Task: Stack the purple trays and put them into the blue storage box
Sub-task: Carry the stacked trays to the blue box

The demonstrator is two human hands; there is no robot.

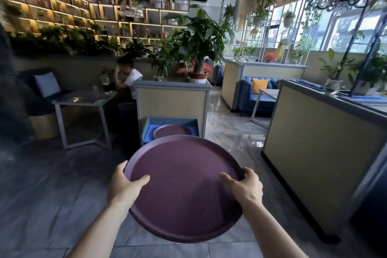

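There, the left hand (123,186) and right hand (246,187) gripped a round purple plastic tray (184,186); at twelve o'clock, a second purple tray (172,130) lay inside the blue storage box (149,126).

potted plant (198,42), blue sofa (256,94), seated person (127,77)

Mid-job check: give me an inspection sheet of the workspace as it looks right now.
Surface: grey tiled floor, glossy further right.
Job's things: purple tray held level in both hands; second tray already lying in the blue box on the floor ahead.
Clutter: nothing seen on the path to the box.
Grippers: left hand and right hand grip the near rim, thumbs on top.
Cables: nothing seen.
Surroundings: partition behind the box, table left, seated person, potted plant.
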